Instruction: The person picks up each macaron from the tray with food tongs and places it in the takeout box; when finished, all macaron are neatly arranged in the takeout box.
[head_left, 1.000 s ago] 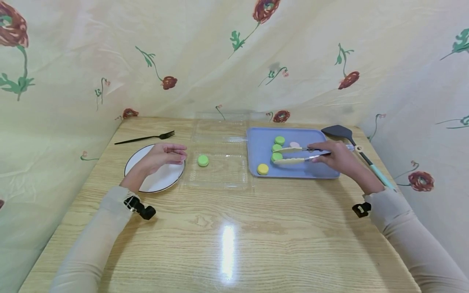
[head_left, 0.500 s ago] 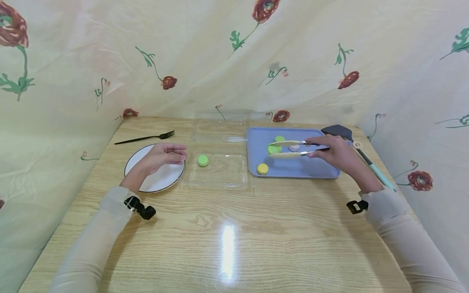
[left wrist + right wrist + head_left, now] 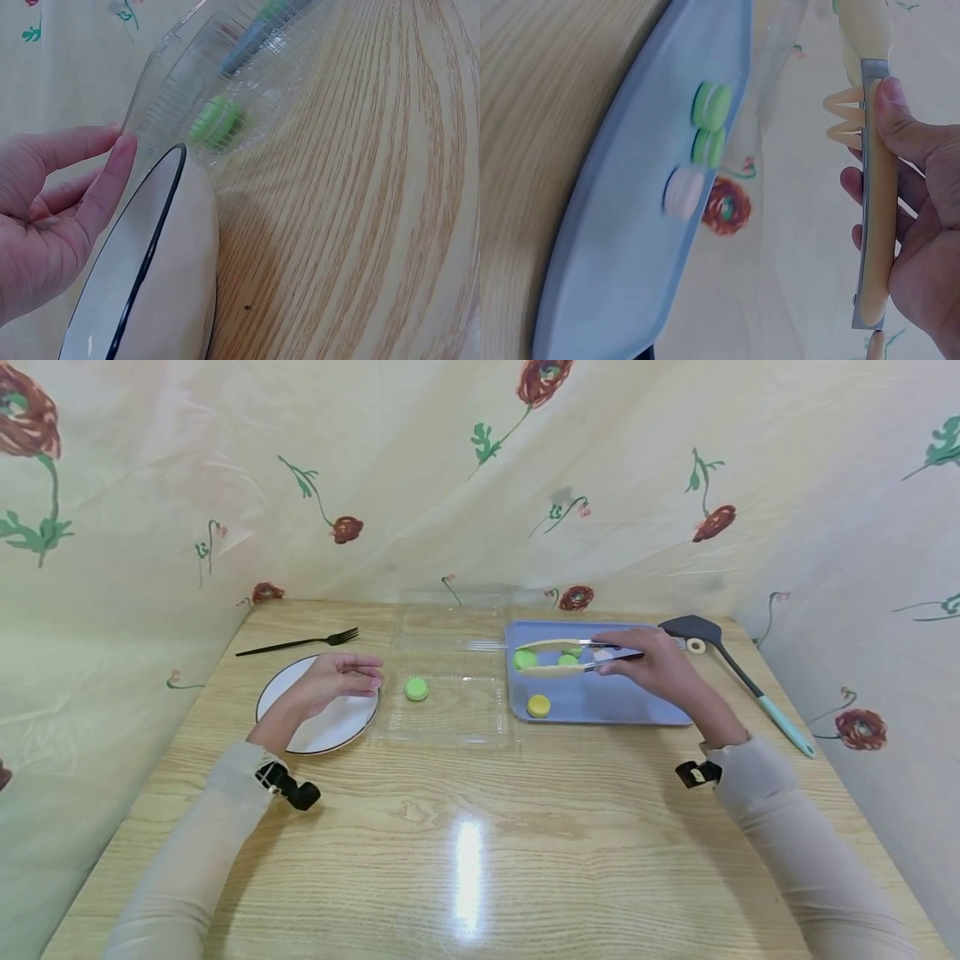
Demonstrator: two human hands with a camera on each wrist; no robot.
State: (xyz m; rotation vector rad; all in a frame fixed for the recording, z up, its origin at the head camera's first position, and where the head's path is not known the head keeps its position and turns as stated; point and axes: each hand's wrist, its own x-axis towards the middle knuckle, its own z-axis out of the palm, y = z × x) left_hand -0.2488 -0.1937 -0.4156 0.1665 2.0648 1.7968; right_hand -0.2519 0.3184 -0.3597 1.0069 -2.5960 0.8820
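Note:
My right hand [image 3: 652, 668] grips a pair of tongs [image 3: 551, 672], pale-tipped with metal arms. Between the tips is a green macaron [image 3: 525, 658], over the left side of a blue tray [image 3: 645, 714]. On that tray lie two more green macarons [image 3: 711, 105], a pale pink macaron [image 3: 682, 191] and a yellow macaron [image 3: 537, 706]. Left of it stands an open clear plastic box [image 3: 450, 739] with one green macaron [image 3: 416, 689] inside. Above the white plate [image 3: 322, 735], my left hand [image 3: 326, 685] pinches the box's near-left edge between thumb and fingertips.
A black fork [image 3: 300, 646] lies behind the plate. Along the table's right side rests a dark spatula [image 3: 693, 627] with a turquoise handle. Floral cloth [image 3: 420, 485] hangs behind and at both sides of the wooden table [image 3: 360, 860].
The tongs have closed on a green macaron, lifted it, and carried it left across the tray with my right hand. My left hand has stayed in place.

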